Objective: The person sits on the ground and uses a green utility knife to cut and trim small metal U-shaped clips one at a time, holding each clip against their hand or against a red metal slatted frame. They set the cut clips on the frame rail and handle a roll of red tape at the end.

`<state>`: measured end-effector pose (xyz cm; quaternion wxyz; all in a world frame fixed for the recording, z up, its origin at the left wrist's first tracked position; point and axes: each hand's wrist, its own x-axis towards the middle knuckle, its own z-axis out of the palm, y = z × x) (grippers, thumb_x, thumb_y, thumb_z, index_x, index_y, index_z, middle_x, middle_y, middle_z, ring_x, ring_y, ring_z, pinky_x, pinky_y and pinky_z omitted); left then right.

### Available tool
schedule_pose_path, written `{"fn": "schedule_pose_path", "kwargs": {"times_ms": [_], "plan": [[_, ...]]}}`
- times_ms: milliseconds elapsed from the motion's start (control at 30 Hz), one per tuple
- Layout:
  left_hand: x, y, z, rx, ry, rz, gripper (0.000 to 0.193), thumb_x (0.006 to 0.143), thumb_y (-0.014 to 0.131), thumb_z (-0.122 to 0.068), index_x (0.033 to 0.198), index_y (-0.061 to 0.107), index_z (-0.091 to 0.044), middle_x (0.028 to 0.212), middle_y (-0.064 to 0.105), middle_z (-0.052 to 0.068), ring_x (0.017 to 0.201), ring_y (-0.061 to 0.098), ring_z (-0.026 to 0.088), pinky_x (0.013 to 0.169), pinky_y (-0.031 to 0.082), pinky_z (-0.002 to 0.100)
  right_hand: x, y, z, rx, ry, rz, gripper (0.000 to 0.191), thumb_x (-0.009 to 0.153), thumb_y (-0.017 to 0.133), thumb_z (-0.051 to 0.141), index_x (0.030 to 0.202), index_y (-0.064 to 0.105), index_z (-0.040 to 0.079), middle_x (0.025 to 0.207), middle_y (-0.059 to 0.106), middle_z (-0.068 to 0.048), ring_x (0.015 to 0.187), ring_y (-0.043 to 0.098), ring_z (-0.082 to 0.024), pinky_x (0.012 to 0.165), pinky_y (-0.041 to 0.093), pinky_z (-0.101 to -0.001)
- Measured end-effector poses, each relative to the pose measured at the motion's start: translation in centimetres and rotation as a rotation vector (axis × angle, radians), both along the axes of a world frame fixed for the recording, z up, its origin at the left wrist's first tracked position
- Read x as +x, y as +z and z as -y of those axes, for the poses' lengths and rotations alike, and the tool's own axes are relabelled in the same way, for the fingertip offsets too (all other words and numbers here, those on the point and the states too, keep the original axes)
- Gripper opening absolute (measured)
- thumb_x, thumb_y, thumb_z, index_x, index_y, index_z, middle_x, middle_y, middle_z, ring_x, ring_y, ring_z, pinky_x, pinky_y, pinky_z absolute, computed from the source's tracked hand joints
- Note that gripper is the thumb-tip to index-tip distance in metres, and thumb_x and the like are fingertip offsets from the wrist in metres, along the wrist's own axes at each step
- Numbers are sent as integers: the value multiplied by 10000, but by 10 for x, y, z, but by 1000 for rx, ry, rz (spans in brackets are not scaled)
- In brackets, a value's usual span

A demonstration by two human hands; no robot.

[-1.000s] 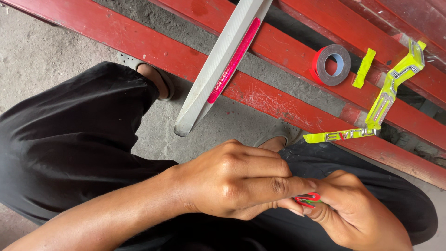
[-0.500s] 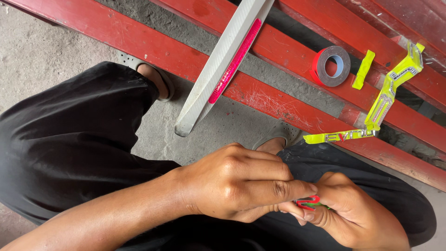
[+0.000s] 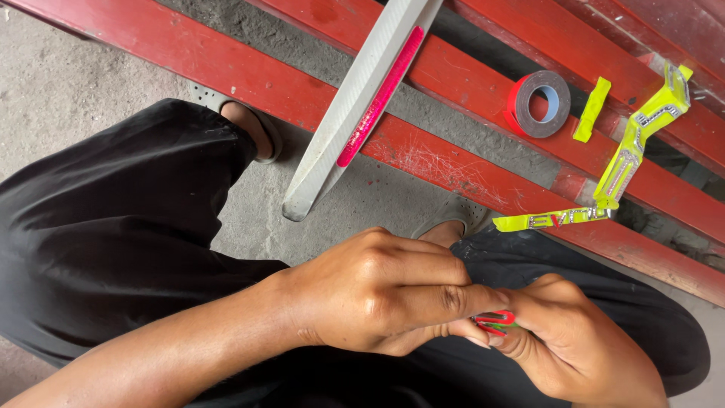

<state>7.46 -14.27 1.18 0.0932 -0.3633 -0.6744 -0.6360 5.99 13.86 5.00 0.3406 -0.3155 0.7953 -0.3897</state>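
Low in the head view, over my lap in black trousers, I had both hands pressed together on a small red strip. My left hand was curled nearly closed, its forefinger stretched along the top of the strip and its thumb beneath. My right hand was also folded in, pinching the strip's other end between fingertips and thumb. Compared with a second before, I saw hardly any change: the hands had kept the same pinch, with the right one sitting a touch lower, and everything on the beams had stayed put.

Beyond my knees, red metal beams ran slantwise over the concrete floor. A long grey panel with a narrow pink reflective strip along its middle leaned across them, its blunt end near my sandalled foot. Further right, a roll of tape, red outside with a blue core, rested on a beam. Just beside it lay a short neon-yellow sticker, and a longer bent neon-yellow sticker with silver markings.
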Motion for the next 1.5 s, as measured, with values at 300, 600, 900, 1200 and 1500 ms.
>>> {"fn": "schedule_pose_path", "kwargs": {"times_ms": [300, 600, 900, 1200, 1500], "plan": [[-4, 1, -3, -71, 29, -99, 267, 966, 799, -63, 1209, 700, -18, 897, 607, 27, 798, 682, 197, 621, 582, 325, -7, -1, 1, -81, 19, 96, 203, 961, 698, 259, 963, 734, 60, 683, 694, -46, 580, 683, -246, 558, 479, -338], [-14, 19, 15, -224, 147, -302, 324, 924, 785, -101, 1200, 708, 51, 812, 587, 41, 828, 723, 208, 569, 549, 348, -10, 20, 1, -126, -46, -132, 144, 882, 749, 218, 968, 744, 102, 746, 755, 34, 678, 712, -149, 662, 523, -303], [-17, 36, 20, -532, 356, -595, 235, 929, 735, -87, 1091, 727, 84, 753, 619, 6, 741, 690, 126, 441, 447, 234, 21, 7, 15, -158, -636, -354, 240, 723, 847, 41, 926, 722, 8, 824, 759, -89, 655, 707, -131, 612, 555, -230], [-15, 41, 18, -588, 441, -592, 187, 862, 702, -60, 982, 714, 83, 704, 604, 45, 800, 737, 216, 442, 452, 237, 8, 11, 47, -117, -437, -586, 218, 799, 823, 26, 983, 712, -14, 810, 743, -99, 729, 762, -174, 703, 610, -286], [-10, 32, 21, -682, 458, -634, 171, 808, 724, -78, 897, 730, 68, 629, 525, -9, 565, 540, 103, 411, 379, 214, 3, 10, 53, -75, -396, -517, 236, 772, 832, 36, 960, 706, -32, 803, 739, -107, 689, 747, -171, 676, 588, -276]]}}
